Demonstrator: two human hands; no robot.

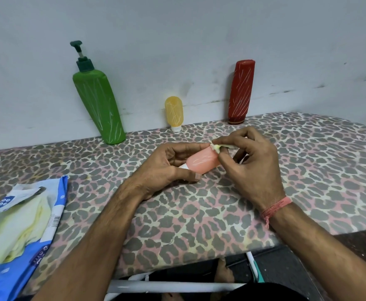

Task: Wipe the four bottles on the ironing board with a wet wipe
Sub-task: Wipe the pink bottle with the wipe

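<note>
Right hand [250, 164] pinching wet wipe [220, 146]

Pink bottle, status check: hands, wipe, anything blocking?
Left hand holds pink bottle sideways above the board. Right hand fingers pinch wet wipe at its end. Nothing blocking.

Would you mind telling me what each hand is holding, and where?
The left hand holds the small pink plastic bottle around its white-capped end. The right hand pinches a crumpled pale wet wipe against the bottle's other end.
</note>
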